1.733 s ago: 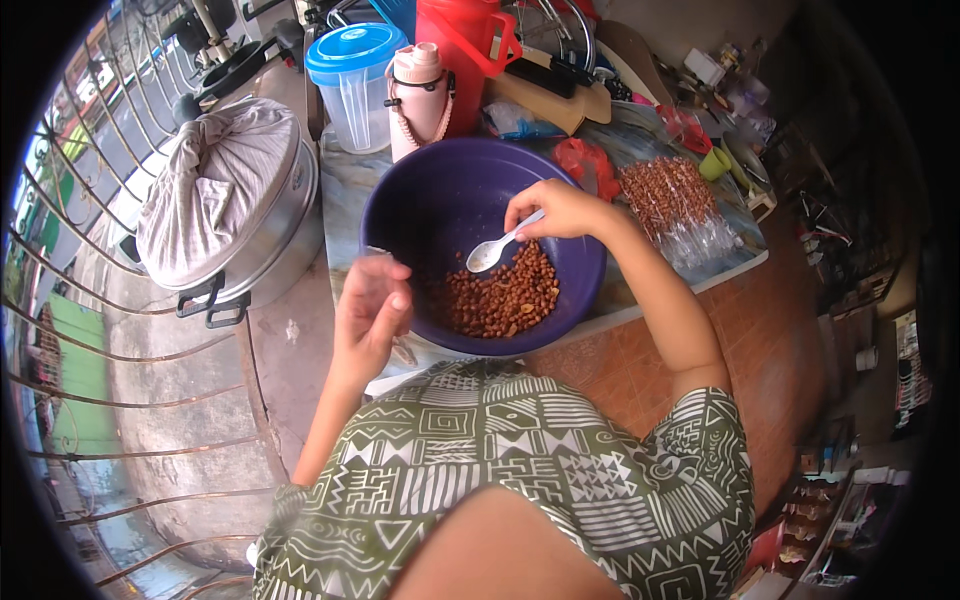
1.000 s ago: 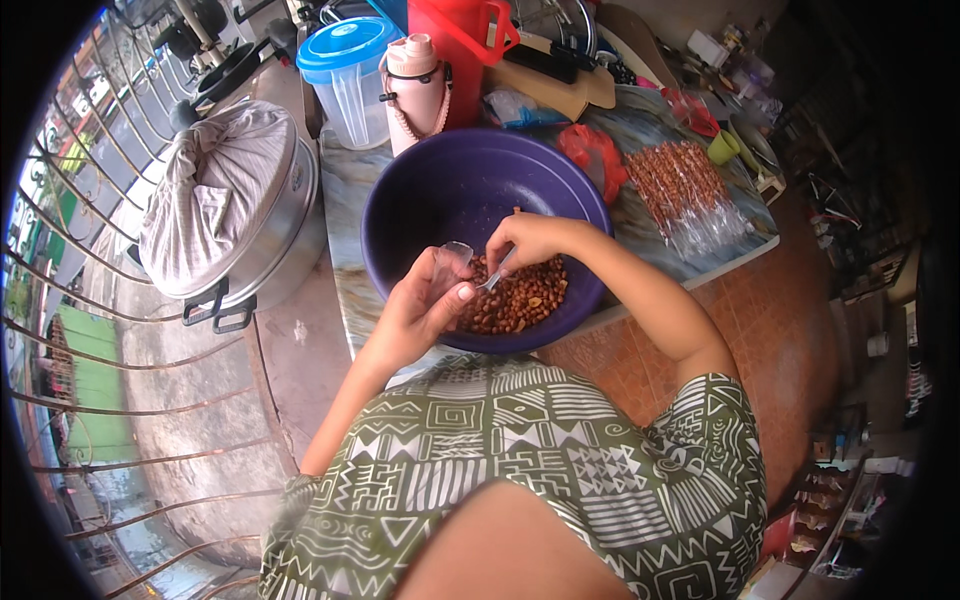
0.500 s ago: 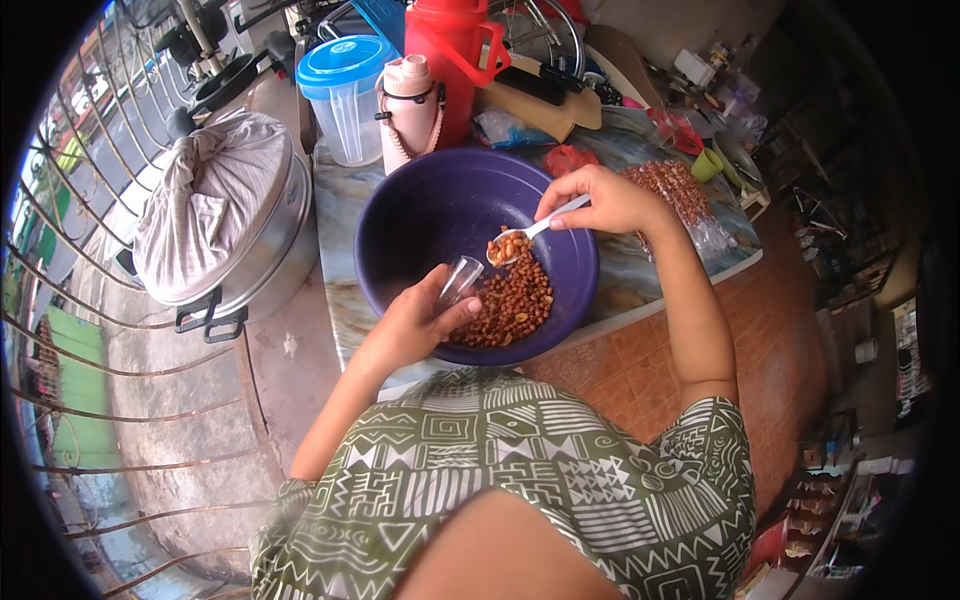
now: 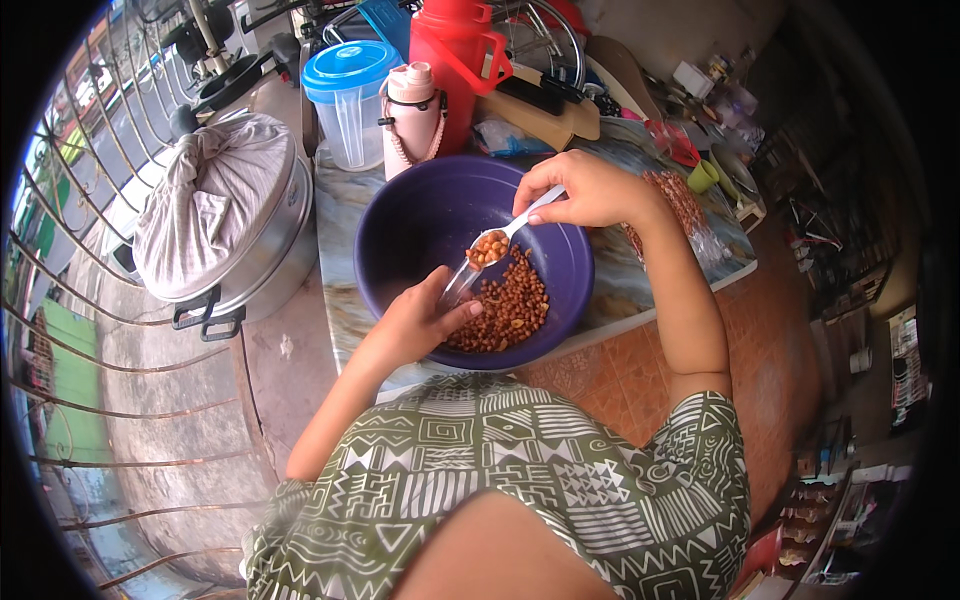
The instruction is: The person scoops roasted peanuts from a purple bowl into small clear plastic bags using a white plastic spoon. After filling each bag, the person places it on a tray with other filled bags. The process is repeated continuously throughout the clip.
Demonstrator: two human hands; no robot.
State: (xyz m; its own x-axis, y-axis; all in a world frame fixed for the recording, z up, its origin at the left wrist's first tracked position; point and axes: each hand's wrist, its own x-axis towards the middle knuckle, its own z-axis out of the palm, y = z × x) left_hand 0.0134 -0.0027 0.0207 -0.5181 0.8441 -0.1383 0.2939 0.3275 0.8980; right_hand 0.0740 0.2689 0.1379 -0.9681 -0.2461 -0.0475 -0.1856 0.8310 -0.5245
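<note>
My right hand pinches the handle of a white plastic spoon, its bowl heaped with reddish-brown peanuts. The spoon's tip is at the mouth of a small clear tube-like container, tilted up toward it. Closed around that container is my left hand, over the near-left rim of a purple basin. Loose peanuts cover the basin's bottom on the near right side. My fingers partly hide the container, so how full it is I cannot tell.
The basin stands on a marble-patterned table. Behind it are a clear pitcher with blue lid, a pink bottle and a red jug. Packed peanut bags lie at right. A cloth-covered metal pot stands left, beside a curved metal grille.
My right hand has moved the loaded spoon left and down, from above the peanuts to the container's mouth. My left hand has stayed nearly in place.
</note>
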